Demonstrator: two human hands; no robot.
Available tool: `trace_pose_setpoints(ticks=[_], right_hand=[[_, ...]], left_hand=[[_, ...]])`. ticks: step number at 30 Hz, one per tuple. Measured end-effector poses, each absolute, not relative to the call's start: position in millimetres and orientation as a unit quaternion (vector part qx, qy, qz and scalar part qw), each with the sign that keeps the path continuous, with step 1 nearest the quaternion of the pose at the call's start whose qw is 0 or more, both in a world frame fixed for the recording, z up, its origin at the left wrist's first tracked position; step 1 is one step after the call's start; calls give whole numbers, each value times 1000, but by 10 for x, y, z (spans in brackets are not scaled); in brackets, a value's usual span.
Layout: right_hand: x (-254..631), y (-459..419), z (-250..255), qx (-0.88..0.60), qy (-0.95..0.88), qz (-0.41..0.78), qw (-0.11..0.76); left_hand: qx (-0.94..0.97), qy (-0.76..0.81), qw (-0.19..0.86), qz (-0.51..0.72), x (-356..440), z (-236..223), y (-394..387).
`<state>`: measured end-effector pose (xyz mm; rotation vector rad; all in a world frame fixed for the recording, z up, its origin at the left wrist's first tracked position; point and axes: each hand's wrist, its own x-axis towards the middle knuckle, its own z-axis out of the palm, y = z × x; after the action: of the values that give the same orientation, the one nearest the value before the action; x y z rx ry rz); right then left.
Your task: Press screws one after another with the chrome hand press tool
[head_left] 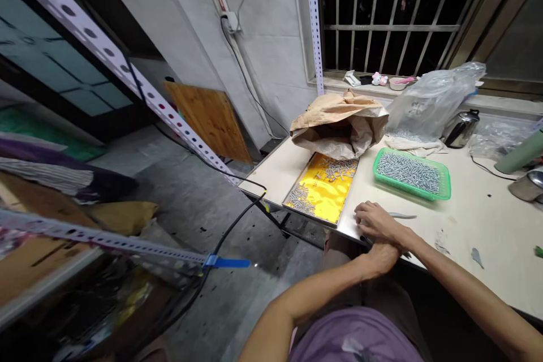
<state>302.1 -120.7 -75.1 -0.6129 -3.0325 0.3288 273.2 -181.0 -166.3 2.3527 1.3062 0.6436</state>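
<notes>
Yellow-floored tray (327, 199), slim metallic pins (300, 199); right hand (377, 220), left hand (383, 257) nearby, each grip unclear

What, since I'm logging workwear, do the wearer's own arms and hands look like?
The left hand and right hand look ungloved, and no sleeves show on the bare forearms. The person wears a purple top with a pale mark.

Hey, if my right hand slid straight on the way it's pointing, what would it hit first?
Probably the near side of the yellow tray, just beyond your right hand, though the fingers' height is unclear.
</notes>
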Motion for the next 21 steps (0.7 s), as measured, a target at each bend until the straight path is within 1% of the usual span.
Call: trace_pose_setpoints(ticks=[3,5,7,9,10,12,14,17,21], right_hand=[[2999,-1081,-615,-241,-947,149,153],[3074,-911,-438,-290,-915,141,243],[3237,-661,-244,-344,-884,112,297],[3464,-375,-102,-392,-865,76,305],[3584,-244,-68,-410,-861,60,296],[3801,-65,-78,-438,-856,8,276],[3943,-49,-176,-435,-861,-21,264],[4001,-322,-408,-389,-889,31,240],[3966,-902,-724,-328,-910,158,200]], left_hand=[[876,426,158,164,2722,-1521,-1764],[885,418,127,163,2680,-1428,-1753],[878,434,99,177,2547,-1337,-1765],[849,489,85,182,2274,-1238,-1794],[822,534,81,180,2084,-1184,-1811],[730,657,54,178,1634,-1067,-1843],[622,768,27,151,1169,-960,-1869],[514,854,19,86,641,-874,-1891],[499,865,48,12,369,-895,-1855]])
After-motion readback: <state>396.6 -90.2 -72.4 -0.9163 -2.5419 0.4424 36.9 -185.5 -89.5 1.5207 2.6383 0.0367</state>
